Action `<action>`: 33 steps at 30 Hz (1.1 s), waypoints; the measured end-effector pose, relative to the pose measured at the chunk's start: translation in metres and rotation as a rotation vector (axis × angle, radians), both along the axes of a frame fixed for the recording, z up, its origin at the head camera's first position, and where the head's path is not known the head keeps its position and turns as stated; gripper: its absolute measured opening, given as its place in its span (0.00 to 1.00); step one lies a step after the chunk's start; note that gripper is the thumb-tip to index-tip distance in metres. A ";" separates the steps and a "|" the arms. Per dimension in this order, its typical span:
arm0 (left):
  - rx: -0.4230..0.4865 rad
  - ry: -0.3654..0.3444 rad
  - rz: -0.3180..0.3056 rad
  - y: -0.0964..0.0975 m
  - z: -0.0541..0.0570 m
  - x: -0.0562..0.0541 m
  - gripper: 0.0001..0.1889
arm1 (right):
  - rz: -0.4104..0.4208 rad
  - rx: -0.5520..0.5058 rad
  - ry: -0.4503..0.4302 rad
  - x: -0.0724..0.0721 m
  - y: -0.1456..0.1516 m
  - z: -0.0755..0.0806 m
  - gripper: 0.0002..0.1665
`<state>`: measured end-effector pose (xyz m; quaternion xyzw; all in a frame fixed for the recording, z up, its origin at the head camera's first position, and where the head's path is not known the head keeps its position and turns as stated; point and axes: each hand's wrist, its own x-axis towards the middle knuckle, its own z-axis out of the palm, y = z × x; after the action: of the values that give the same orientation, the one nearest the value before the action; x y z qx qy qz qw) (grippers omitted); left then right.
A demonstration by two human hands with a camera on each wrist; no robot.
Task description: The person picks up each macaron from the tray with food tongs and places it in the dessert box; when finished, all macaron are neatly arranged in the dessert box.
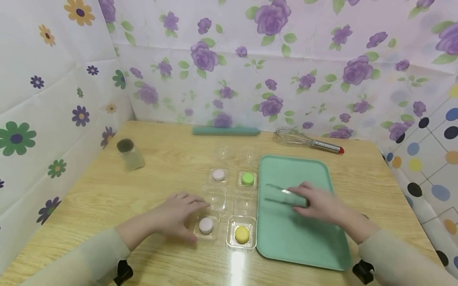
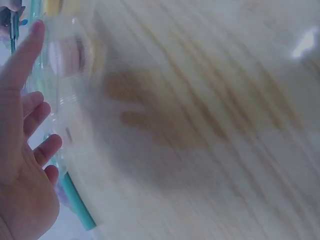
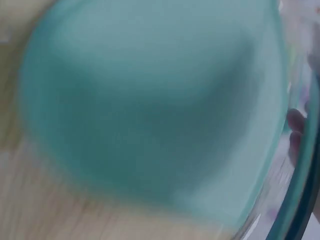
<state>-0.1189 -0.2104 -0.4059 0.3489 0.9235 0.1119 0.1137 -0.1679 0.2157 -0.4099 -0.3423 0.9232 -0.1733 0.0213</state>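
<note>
My left hand [image 1: 175, 216], its fingers spread, is beside a clear plastic box [image 1: 217, 235] with a pale pink macaron [image 1: 206, 225] in it; I cannot tell whether they touch. A yellow macaron [image 1: 242, 234] sits in the neighbouring clear box [image 1: 229, 243]. Farther back, other boxes hold another pale pink macaron [image 1: 218, 174] and a green macaron [image 1: 247, 178]. Over the green tray [image 1: 297, 246], my right hand [image 1: 322, 204] grips a pair of tongs [image 1: 277, 201]. The tongs' arms stand apart and point left, with nothing between them. In the right wrist view, the tongs are blurred.
Hinged clear lids [image 1: 216, 197] stand open behind the boxes. A teal rolling pin [image 1: 225, 131] and a whisk [image 1: 309, 142] lie along the back of the wooden table [image 1: 171, 159]. At the left stands a jar with a dark lid [image 1: 131, 155]. Patterned sheets hang around the table.
</note>
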 end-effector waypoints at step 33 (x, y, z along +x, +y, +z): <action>0.068 0.000 0.081 0.052 0.013 -0.057 0.49 | -0.755 0.197 -0.226 -0.014 0.128 -0.030 0.58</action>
<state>-0.1754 -0.1581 -0.3925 0.3147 0.9326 0.1478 0.0973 -0.1818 0.3434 -0.4395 0.0456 0.9881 -0.1160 0.0905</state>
